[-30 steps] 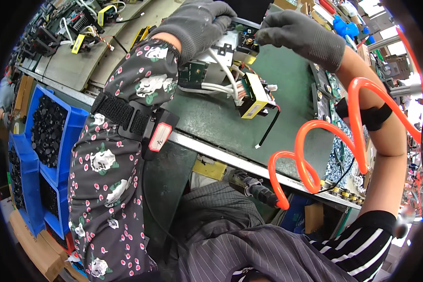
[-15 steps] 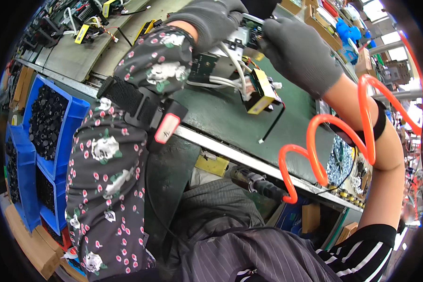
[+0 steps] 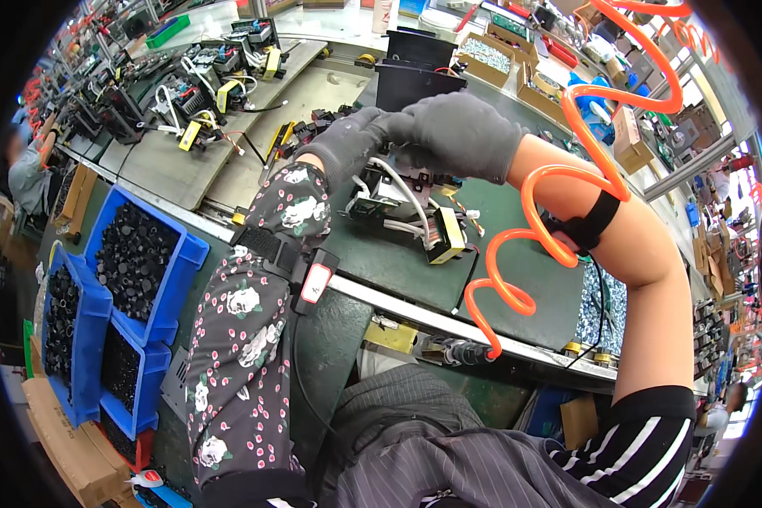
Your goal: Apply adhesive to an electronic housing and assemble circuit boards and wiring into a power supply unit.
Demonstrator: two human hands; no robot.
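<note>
In matte grey knit gloves, the left hand [image 3: 345, 146] and the right hand [image 3: 466, 131] are overlapping at the fingers above the unit [image 3: 388, 206]. Both are bending their fingers inward, narrow rather than spread, and I cannot tell whether either is holding anything, since the knuckles are hiding the fingertips. The unit, a boxy piece of metal and circuit board, is resting on the smooth dark-green bench [image 3: 525, 275] just below the hands. Smooth white cables [image 3: 411, 195] are curving from it to a squarish yellow block [image 3: 449, 233], and a thin black lead [image 3: 471, 275] is trailing beside that. A glossy orange hose [image 3: 635, 102] is coiling past the right forearm down to a dark cylindrical tool [image 3: 461, 350] at the bench edge. The left arm is wearing a soft floral sleeve [image 3: 258, 339] with a woven black strap [image 3: 267, 245]. Counting, one yellow block is belonging to this unit, and three more [image 3: 226, 96] are showing on the assemblies at upper left; two flat black panels [image 3: 415, 87] are standing behind the hands; three blue plastic bins [image 3: 93, 339] are holding small black parts [image 3: 134, 262], the largest bin's being round.
</note>
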